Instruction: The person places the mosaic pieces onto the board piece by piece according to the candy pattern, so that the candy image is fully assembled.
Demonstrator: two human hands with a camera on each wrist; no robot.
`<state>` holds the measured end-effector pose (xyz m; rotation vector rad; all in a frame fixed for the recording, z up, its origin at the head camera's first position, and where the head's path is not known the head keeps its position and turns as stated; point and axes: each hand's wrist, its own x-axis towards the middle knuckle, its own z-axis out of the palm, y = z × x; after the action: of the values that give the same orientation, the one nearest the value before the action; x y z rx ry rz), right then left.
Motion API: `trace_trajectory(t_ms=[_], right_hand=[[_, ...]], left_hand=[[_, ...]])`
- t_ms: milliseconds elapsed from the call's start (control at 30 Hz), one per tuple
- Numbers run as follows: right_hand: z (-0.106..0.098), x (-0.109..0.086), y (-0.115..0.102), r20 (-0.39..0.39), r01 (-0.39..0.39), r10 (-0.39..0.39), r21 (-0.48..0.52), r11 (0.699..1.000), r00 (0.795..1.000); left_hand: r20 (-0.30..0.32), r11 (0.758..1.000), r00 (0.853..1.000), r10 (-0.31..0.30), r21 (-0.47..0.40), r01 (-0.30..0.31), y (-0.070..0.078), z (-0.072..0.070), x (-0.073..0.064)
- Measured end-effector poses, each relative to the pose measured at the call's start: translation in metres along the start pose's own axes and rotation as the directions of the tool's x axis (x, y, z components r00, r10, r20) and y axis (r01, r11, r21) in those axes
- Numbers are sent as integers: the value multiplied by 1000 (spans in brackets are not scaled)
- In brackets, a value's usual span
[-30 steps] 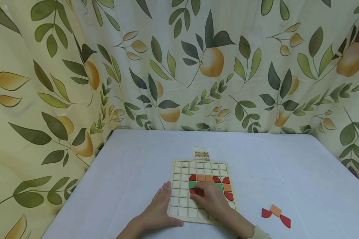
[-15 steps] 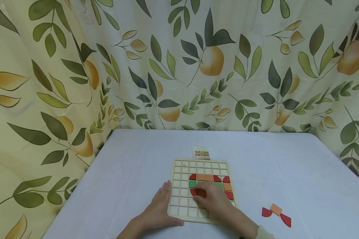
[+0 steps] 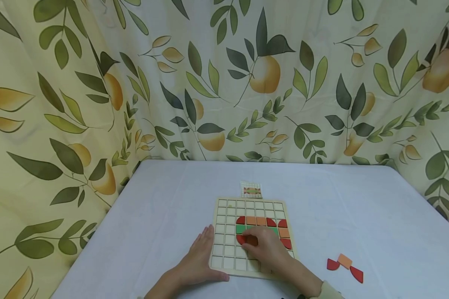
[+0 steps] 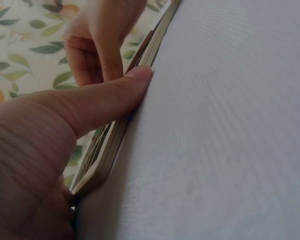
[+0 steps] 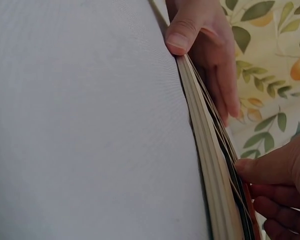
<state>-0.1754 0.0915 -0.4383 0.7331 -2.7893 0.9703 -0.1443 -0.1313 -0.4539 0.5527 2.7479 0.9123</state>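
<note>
A pale wooden grid board (image 3: 224, 251) lies on the table. My left hand (image 3: 196, 259) lies against its left side with straight fingers, the thumb along the front edge. Over the middle of the board, my right hand (image 3: 267, 247) pinches a red quarter-circle tile (image 3: 240, 239) between thumb and index finger, below a green square tile (image 3: 241, 229). Along the row above run red quarter-circle tiles and orange square tiles (image 3: 251, 221). More red tiles (image 3: 286, 243) and an orange square stand in the right column. The right hand hides part of the grid.
Behind the board lies a small pattern card (image 3: 251, 191). To the right, an orange square tile (image 3: 344, 261) and two red quarter-circle tiles (image 3: 356, 274) lie loose on the white tablecloth (image 3: 164, 207). A leaf-and-fruit curtain (image 3: 228, 124) hangs behind and on the left.
My right hand has shifted very slightly to the right, staying at the red tile. The left hand keeps its place at the board's edge.
</note>
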Motion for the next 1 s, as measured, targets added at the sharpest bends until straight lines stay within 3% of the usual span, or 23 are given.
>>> trace_trajectory(t_ms=[300, 567, 1000], right_hand=[[1, 1, 2, -10, -2, 3, 56, 998, 1000], [-1, 1, 0, 12, -51, 51, 56, 997, 999], [0, 2, -1, -10, -29, 30, 35, 999, 1000]], left_hand=[[-2, 1000, 1000, -1, -6, 1, -1, 1, 0], [0, 1000, 1000, -6, -6, 6, 1, -1, 0], [-3, 1000, 1000, 0, -13, 0, 1, 0, 0]])
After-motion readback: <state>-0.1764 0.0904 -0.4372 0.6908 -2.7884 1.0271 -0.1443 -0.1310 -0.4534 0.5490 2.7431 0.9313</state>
